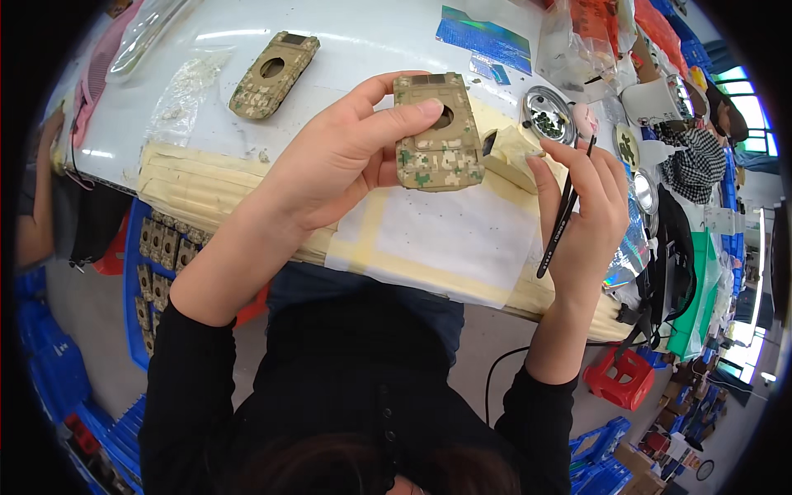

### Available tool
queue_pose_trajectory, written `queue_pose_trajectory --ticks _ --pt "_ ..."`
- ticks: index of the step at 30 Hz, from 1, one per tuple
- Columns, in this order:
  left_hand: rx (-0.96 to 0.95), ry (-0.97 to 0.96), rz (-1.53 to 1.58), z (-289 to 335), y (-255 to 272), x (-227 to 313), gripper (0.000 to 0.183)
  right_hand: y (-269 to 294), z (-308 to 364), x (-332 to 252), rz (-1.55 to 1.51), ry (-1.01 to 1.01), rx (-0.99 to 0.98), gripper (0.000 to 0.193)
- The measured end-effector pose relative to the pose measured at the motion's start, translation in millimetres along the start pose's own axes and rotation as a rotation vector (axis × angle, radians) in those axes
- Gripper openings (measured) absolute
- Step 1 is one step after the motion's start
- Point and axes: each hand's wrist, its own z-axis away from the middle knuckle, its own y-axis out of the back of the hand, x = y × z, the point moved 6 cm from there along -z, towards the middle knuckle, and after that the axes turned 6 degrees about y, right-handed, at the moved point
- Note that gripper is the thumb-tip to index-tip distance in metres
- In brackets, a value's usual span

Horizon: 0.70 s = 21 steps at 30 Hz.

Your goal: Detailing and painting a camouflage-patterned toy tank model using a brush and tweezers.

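Note:
My left hand (351, 144) grips a toy tank hull (437, 165) in tan and green pixel camouflage, its thumb lying by the round hole in the top. To the right, my right hand (596, 194) keeps slim black tweezers (558, 227) against the palm, slanting past its fingers. The thumb and forefinger of that hand are close together; whether a tiny part sits between them I cannot tell. Between the hands stands a block wrapped in cream tape (518, 162). A second camouflage hull (257, 97) rests on the table farther left.
A round metal dish (560, 101) holds small dark green pieces. White paper (445, 239) with tiny specks is taped at the table's front edge. Below left, a blue crate (132, 285) contains several more hulls. A red stool (620, 379) stands at lower right; another person's arm (41, 177) shows far left.

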Motion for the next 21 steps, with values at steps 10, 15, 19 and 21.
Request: queue_pose_trajectory --ticks 10,15,19,21 --pt "0.003 0.005 0.048 0 6 -3 0.048 24 -10 -4 -0.04 -0.016 0.155 0.016" --pt "-0.124 0.097 0.094 0 -3 -7 0.048 39 -8 -12 -0.628 -0.104 0.3 0.015" --pt "-0.178 0.146 0.11 3 -10 -12 0.046 10 -10 -19 -0.867 -0.187 0.119 0.012" --pt "-0.165 0.15 0.109 3 -9 -11 0.046 -1 -12 -25 -0.997 -0.213 0.078 0.009"
